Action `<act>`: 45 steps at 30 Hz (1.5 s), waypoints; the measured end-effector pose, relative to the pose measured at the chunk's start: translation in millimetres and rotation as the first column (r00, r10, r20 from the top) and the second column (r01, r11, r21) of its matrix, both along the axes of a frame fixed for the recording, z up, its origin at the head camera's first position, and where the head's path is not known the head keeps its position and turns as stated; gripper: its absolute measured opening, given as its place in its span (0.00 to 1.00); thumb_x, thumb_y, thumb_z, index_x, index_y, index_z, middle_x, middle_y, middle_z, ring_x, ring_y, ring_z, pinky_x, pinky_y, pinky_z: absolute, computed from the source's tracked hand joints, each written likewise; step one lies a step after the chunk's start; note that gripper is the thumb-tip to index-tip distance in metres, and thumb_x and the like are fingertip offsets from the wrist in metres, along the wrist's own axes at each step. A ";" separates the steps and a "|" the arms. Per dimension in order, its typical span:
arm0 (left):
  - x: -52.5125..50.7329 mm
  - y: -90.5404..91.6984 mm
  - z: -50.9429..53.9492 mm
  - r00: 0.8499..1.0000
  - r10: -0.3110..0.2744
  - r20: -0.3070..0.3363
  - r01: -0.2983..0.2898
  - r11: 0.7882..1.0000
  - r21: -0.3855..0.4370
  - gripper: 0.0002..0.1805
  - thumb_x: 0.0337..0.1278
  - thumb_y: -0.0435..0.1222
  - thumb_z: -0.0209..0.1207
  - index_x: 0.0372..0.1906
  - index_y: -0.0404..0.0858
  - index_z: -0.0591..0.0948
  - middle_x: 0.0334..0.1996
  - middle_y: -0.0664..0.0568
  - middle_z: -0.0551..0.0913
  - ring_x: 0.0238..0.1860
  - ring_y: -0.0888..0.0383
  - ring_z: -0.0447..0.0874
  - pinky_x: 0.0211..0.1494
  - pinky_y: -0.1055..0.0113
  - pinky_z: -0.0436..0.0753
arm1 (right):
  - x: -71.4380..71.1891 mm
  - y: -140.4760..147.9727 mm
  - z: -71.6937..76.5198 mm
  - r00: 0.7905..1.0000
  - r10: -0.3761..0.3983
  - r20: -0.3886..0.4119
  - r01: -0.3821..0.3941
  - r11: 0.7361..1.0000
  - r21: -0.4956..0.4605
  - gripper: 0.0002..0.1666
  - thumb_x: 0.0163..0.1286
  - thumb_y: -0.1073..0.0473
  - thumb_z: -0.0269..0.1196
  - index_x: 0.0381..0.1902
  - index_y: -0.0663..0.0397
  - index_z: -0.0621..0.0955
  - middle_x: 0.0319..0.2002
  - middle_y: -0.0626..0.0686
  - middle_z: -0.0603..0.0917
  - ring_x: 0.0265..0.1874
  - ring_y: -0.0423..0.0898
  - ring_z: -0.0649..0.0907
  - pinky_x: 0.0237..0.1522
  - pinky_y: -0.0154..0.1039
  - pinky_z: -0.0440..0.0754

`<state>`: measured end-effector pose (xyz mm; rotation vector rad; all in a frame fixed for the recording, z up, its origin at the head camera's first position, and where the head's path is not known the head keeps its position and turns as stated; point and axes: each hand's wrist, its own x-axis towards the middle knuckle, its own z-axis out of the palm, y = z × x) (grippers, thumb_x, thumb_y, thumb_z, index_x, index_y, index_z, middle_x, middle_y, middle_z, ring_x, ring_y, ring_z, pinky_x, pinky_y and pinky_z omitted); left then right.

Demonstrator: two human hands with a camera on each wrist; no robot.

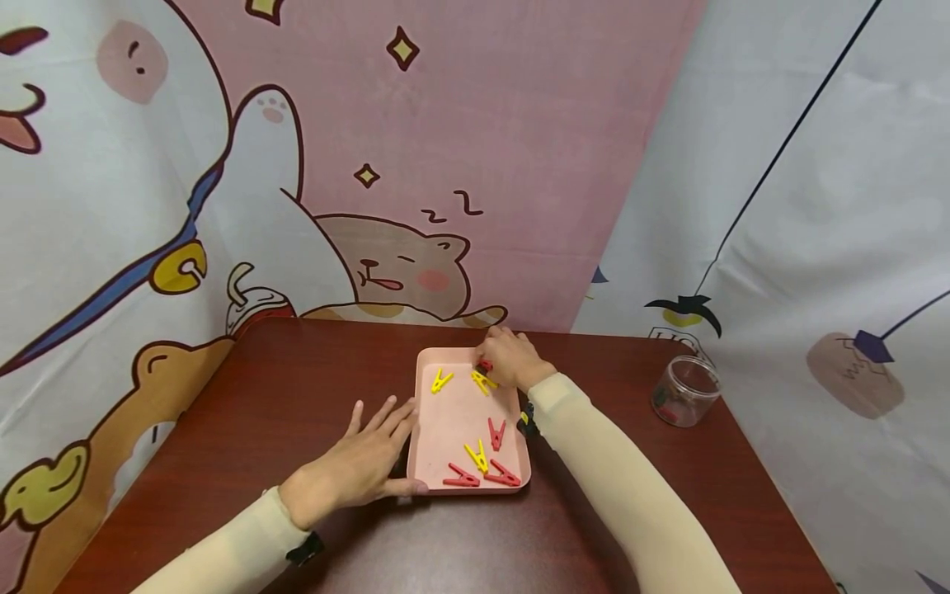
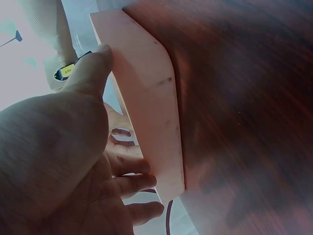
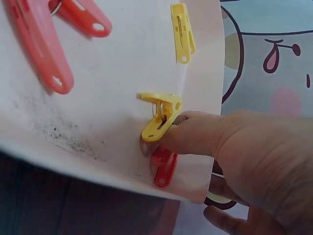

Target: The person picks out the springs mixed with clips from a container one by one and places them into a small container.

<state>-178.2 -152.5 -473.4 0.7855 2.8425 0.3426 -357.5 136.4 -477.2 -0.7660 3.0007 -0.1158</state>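
A shallow pink tray (image 1: 450, 429) lies on the table with several red and yellow clothespins in it. My left hand (image 1: 356, 460) rests at its left side, fingers spread and fairly straight; in the left wrist view the thumb (image 2: 93, 68) touches the tray's rim. My right hand (image 1: 514, 356) reaches into the far right corner and pinches a red clothespin (image 3: 166, 171), partly hidden by the fingers. Right against those fingers is a yellow clothespin (image 3: 164, 117). Another yellow clothespin (image 1: 441, 381) lies at the far left. Nearer me lie a red clothespin (image 1: 496, 434) and a yellow clothespin (image 1: 477, 456).
Two more red clothespins (image 1: 502, 473) lie along the tray's near edge. A clear round jar (image 1: 686, 391) stands on the brown table (image 1: 594, 511) at the right, with something reddish inside. A printed cloth (image 1: 519, 165) hangs behind the table.
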 end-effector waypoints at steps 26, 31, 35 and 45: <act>2.7 -0.5 -0.2 1.000 0.000 0.000 0.000 1.000 0.020 0.62 0.73 0.67 0.72 0.93 0.31 0.63 0.95 0.36 0.59 0.96 0.28 0.55 0.89 0.11 0.49 | 19.2 12.0 2.9 1.000 0.006 -0.030 -0.011 0.980 -0.196 0.17 0.73 0.52 0.83 0.58 0.42 0.97 0.72 0.55 0.87 0.75 0.60 0.83 0.79 0.68 0.80; 2.6 -0.1 0.3 1.000 -0.005 -0.002 0.005 1.000 0.022 0.62 0.74 0.67 0.72 0.93 0.30 0.63 0.96 0.36 0.59 0.96 0.28 0.55 0.88 0.11 0.49 | 26.6 12.1 4.8 0.998 0.019 -0.055 -0.031 0.975 -0.222 0.17 0.73 0.53 0.82 0.57 0.43 0.96 0.71 0.55 0.87 0.73 0.60 0.84 0.79 0.68 0.80; 2.7 0.4 1.7 1.000 -0.007 0.000 0.007 1.000 0.023 0.62 0.74 0.67 0.72 0.93 0.30 0.63 0.96 0.36 0.59 0.95 0.27 0.55 0.88 0.11 0.49 | 30.8 12.7 5.6 0.998 0.023 -0.064 -0.037 0.972 -0.233 0.16 0.73 0.52 0.82 0.56 0.44 0.95 0.70 0.56 0.87 0.72 0.60 0.84 0.80 0.67 0.80; 1.7 0.5 0.4 1.000 0.006 0.009 -0.006 1.000 0.009 0.62 0.74 0.67 0.72 0.93 0.31 0.62 0.96 0.38 0.58 0.96 0.29 0.53 0.90 0.13 0.48 | 41.5 15.2 10.0 0.995 0.036 -0.096 -0.060 0.965 -0.254 0.17 0.75 0.50 0.81 0.58 0.43 0.95 0.69 0.56 0.87 0.72 0.59 0.86 0.81 0.66 0.80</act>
